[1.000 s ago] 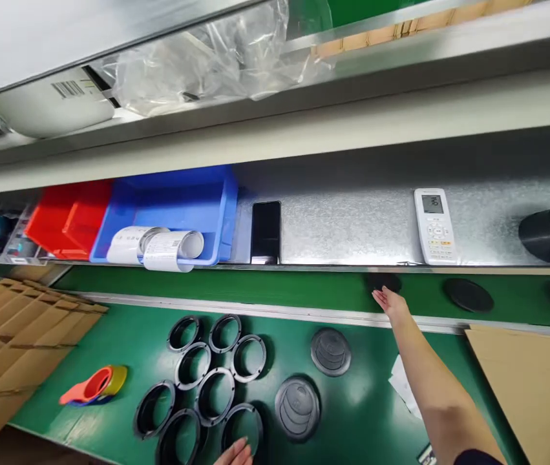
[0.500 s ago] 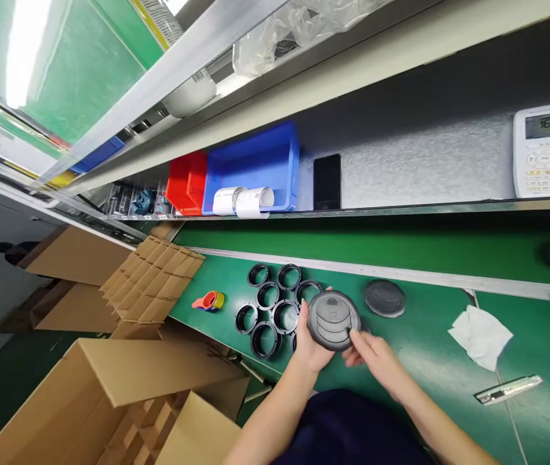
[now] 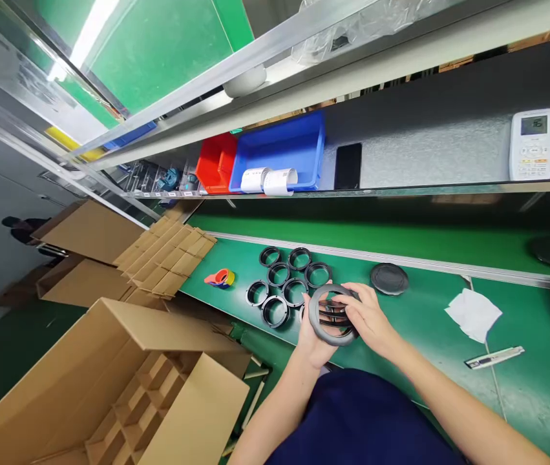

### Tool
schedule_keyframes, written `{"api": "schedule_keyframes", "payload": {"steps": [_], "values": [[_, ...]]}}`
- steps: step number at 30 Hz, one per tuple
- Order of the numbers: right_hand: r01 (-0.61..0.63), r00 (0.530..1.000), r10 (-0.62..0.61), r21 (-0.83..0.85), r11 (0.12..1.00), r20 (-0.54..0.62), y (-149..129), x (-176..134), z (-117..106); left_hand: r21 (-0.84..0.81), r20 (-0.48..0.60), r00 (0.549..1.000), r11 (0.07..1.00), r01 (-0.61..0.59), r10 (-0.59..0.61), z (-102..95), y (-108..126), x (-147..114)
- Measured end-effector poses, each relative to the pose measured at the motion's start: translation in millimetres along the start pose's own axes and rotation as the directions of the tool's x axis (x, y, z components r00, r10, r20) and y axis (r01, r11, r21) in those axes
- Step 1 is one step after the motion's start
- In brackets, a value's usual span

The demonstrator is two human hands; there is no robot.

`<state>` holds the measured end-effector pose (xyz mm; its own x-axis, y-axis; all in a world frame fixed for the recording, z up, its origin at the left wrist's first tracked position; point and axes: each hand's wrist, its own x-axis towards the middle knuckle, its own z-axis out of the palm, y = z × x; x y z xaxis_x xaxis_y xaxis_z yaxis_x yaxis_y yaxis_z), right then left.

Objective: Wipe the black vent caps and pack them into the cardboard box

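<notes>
A round black air vent (image 3: 320, 329) is held tilted above the bench, its slats turned so that gaps show between them. My left hand (image 3: 311, 339) grips its rim from the left and below. The fingers of my right hand (image 3: 368, 318) reach over the vent and press on its slats from the right. Several black rings (image 3: 275, 312) stand grouped on the green bench just left of my hands. Behind my right hand lies another round black vent (image 3: 389, 279), face up.
An open carton (image 3: 124, 361) with cardboard dividers sits at the lower left. Tape rolls (image 3: 223, 278), a white cloth (image 3: 473, 314) and a utility knife (image 3: 494, 357) lie on the bench. The shelf above holds a blue bin (image 3: 279, 152), a red bin (image 3: 216, 161), a phone (image 3: 348, 166) and a remote control (image 3: 532, 145).
The vent's slats have swung from closed flat to open. My right hand has moved from the vent's lower right edge up onto its slats. The camera view has shifted.
</notes>
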<state>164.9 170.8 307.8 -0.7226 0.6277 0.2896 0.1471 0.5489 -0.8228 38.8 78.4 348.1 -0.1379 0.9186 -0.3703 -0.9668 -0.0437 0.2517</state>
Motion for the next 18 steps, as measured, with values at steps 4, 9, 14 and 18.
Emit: {"api": "schedule_keyframes", "payload": {"steps": [4, 9, 14, 18], "values": [[-0.060, 0.998, 0.057, 0.098, 0.993, 0.034, -7.1, -4.7, -5.6, 0.025, 0.039, 0.999, 1.000, 0.016, -0.017, -6.4, -6.9, -8.7], [-0.166, 0.986, 0.165, 0.281, 0.945, 0.030, -17.2, -9.7, -12.1, 0.035, 0.075, 0.991, 0.994, 0.108, -0.110, -13.3, -7.5, -15.3], [-0.217, 0.976, 0.215, 0.318, 0.923, 0.041, -18.2, -18.9, -7.4, 0.055, 0.011, 0.993, 0.992, 0.114, -0.115, -22.3, -6.4, -22.1], [-0.213, 0.977, 0.209, 0.239, 0.947, 0.040, -16.8, -23.4, -0.8, 0.035, -0.029, 0.993, 0.992, 0.119, -0.118, -29.6, -5.5, -25.5]]}}
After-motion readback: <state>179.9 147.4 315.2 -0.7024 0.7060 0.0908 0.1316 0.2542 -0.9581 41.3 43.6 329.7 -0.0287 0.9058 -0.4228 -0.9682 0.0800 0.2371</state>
